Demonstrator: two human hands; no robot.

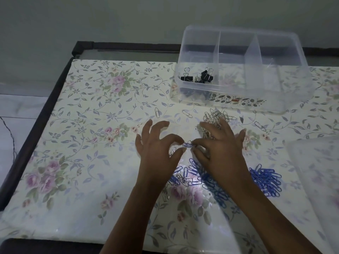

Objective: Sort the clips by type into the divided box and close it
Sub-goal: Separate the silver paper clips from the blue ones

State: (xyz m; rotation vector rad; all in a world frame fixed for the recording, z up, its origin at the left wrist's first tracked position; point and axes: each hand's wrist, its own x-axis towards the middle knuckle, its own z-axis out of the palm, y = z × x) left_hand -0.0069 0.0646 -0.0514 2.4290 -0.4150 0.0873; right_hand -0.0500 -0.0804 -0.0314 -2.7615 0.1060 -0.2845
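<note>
A clear divided box (275,99) stands open at the back right of the table; its left compartment holds black binder clips (198,77), the other compartments look bare. A pile of silver paper clips (218,115) lies in front of the box. Blue paper clips (266,179) are heaped at the right, and more blue ones mixed with silver ones (185,177) lie under my wrists. My left hand (157,145) and my right hand (220,145) meet at mid-table, both pinching one blue paper clip (187,145) between fingertips.
A floral plastic cloth (88,136) covers the dark-framed table (27,142). The translucent lid (319,173) lies at the right edge. Single silver clips (157,112) are scattered in front of the box. A thin cable (9,132) runs over the floor at left.
</note>
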